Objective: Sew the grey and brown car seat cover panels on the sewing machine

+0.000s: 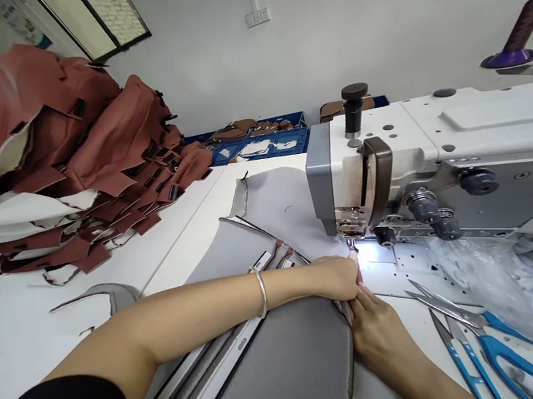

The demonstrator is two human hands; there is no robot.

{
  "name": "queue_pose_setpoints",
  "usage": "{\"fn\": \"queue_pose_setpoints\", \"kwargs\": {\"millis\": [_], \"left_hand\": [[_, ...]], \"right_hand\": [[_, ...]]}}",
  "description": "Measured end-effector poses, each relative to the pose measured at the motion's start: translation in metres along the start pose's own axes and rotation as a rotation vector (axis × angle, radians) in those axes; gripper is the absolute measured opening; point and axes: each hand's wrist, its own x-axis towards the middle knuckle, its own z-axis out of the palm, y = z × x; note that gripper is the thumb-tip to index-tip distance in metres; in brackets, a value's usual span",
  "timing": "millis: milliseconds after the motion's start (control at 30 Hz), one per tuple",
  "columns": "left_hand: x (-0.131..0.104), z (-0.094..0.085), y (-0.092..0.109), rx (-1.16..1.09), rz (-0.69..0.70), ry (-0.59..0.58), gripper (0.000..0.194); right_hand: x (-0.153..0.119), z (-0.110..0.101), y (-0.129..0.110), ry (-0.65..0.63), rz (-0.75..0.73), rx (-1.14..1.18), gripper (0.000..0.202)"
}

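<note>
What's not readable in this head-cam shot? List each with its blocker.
Head view:
- Grey textured fabric panel, edge where gripped: covered by left hand and right hand.
- White sewing machine, far end: cut off by right edge.
- Small blue-handled metal snips, handle ends: cut off by bottom edge.
- Crumpled clear plastic bag, contents: obscured by folds and glare.

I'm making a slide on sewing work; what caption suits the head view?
Left hand and right hand meet at the edge of grey material beside a lit sewing machine.
</note>
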Motion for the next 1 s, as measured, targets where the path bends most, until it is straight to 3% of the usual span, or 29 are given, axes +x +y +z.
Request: {"fn": "queue_pose_setpoints", "kwargs": {"millis": [133, 300, 400, 533, 733, 833, 1000], "left_hand": [[-0.001, 0.011, 0.002, 0.062, -0.045, 0.074, 0.049], [-0.021, 0.021, 0.002, 0.09, -0.043, -0.019, 0.073], [-0.03, 0.025, 0.004, 0.124, -0.034, -0.038, 0.074], [-0.03, 0.024, 0.008, 0.129, -0.024, -0.036, 0.064], [-0.018, 0.019, 0.007, 0.076, -0.043, -0.041, 0.082], [-0.01, 0.02, 0.003, 0.06, -0.008, 0.012, 0.07], [-0.005, 0.029, -0.002, 0.007, 0.005, 0.214, 0.047]], "right_hand": [[-0.001, 0.001, -0.002, 0.021, -0.01, 0.023, 0.033], [-0.002, -0.011, -0.028, 0.006, -0.044, -0.041, 0.039], [-0.004, -0.013, -0.038, 0.013, -0.038, -0.084, 0.038], [-0.003, -0.01, -0.035, 0.015, -0.047, -0.081, 0.037], [-0.003, -0.004, -0.029, 0.05, 0.002, -0.042, 0.034], [-0.001, -0.002, -0.024, 0.062, 0.018, 0.035, 0.031], [0.002, -0.003, -0.03, 0.091, 0.056, 0.133, 0.031]]}}
